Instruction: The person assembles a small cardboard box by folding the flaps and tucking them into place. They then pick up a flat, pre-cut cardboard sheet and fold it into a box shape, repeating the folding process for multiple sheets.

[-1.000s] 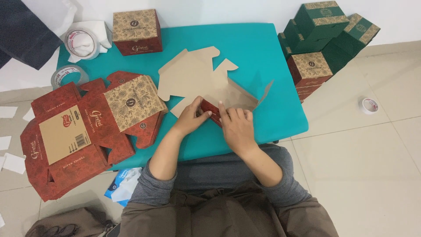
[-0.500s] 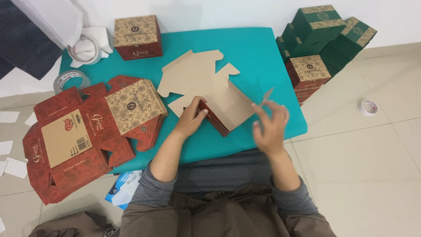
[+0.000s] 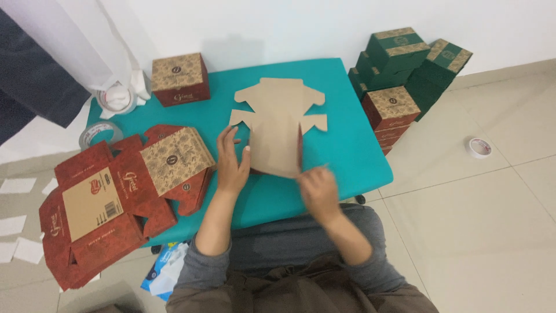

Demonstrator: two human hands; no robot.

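Both hands work mid-frame: left hand [image 3: 231, 162], fingers spread, presses beside the flat brown box blank [image 3: 278, 124]; right hand [image 3: 317, 188] blurs, its finger state unreadable.

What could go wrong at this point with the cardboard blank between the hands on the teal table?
The flat brown blank is held only by the left hand at its edge; the right hand is blurred at its near corner, so the blank might slide or crease crookedly. The red unfolded blanks overhang the teal table at the left and could slip to the floor.
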